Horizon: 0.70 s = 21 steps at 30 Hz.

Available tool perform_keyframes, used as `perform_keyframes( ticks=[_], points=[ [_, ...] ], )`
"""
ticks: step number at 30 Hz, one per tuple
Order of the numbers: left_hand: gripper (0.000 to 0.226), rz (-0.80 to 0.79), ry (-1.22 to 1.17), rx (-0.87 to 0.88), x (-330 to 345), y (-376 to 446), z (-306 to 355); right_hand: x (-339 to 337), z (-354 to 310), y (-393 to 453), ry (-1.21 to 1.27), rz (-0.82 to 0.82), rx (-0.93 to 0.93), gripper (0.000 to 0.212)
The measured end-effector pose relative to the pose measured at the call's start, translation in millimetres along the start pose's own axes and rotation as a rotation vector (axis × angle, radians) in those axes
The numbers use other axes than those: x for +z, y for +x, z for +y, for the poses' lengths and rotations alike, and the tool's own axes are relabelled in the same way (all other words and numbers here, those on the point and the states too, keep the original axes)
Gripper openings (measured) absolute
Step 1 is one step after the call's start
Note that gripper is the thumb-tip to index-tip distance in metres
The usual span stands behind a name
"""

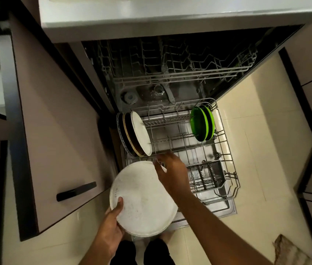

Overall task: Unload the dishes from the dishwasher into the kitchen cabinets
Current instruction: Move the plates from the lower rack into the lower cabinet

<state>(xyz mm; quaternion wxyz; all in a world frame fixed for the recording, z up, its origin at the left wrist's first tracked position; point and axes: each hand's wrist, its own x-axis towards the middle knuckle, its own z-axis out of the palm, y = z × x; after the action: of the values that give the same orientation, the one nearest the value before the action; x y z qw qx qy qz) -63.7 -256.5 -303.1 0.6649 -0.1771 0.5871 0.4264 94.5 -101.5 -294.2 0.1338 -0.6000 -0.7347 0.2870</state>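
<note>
A large white plate (143, 199) is gripped at its near-left rim by the left hand (111, 224), thumb laid on the upper face, and is held flat just in front of the pulled-out lower rack (226, 150). The right hand (172, 173) is extended over the plate's far edge with fingers loosely spread, nothing being held. In the rack, a white plate (141, 133) and darker plates (126, 134) are stood upright at the left, two green plates (201, 124) at the right.
</note>
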Motion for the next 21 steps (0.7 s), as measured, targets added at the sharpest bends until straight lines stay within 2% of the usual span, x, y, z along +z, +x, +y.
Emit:
perform_keyframes(
  ticks=[6,9,12,17,21],
  points=[
    [0.042,-0.032,-0.031,-0.001,-7.8,14.3,4.5,51.1,-6.9,81.0,-0.064,-0.123,-0.005,0.032],
    [0.042,-0.056,-0.029,0.001,-13.3,17.5,8.3,77.1,-8.1,101.8,-0.012,-0.178,0.148,0.041],
    [0.047,-0.054,-0.019,-0.048,-19.4,19.4,10.4,94.2,-12.4,114.6,-0.043,-0.198,0.256,0.035],
    [0.048,-0.067,-0.005,-0.079,-20.5,19.9,10.3,88.8,-18.1,122.6,-0.077,-0.171,0.25,0.04],
    [0.049,-0.08,-0.013,-0.083,-16.6,21.6,10.0,59.7,-9.1,109.7,-0.021,-0.079,0.152,0.015]
  ],
)
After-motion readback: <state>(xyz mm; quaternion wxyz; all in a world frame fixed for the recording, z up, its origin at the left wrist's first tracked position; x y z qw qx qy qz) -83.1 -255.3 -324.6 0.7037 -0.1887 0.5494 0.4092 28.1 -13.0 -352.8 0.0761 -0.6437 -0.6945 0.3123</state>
